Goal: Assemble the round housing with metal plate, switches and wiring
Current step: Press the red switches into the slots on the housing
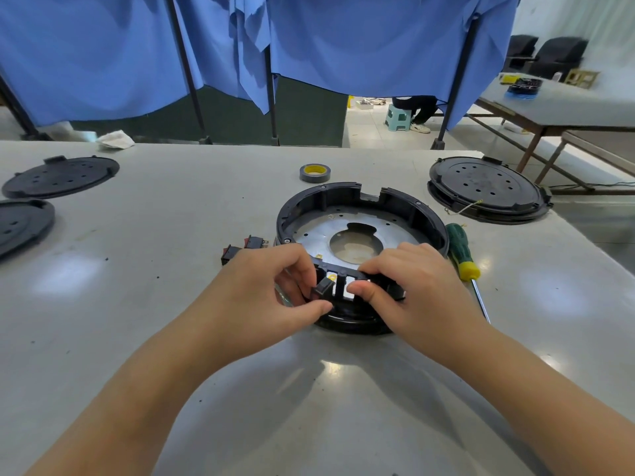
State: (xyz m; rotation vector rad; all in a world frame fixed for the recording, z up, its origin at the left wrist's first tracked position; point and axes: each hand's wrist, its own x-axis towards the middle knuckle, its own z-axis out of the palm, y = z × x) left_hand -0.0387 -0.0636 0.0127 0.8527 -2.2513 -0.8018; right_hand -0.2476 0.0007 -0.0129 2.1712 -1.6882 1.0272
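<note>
The round black housing (pixel 347 201) lies open side up in the middle of the table, with a silver metal plate (pixel 395 231) seated inside it. My left hand (pixel 271 286) pinches a small black switch (pixel 323 287) at a rectangular slot in the housing's near wall. My right hand (pixel 412 286) grips that near wall, thumb pressed beside the slots. Two more switches with red rockers (pixel 252 242) lie on the table just left of the housing. A small yellow terminal shows inside near the slots.
A green and yellow screwdriver (pixel 462 250) lies right of the housing. A tape roll (pixel 314 172) sits behind it. Black round covers rest at far left (pixel 60 176), left edge (pixel 20 225) and right (pixel 488 188). Blue curtains hang behind the table.
</note>
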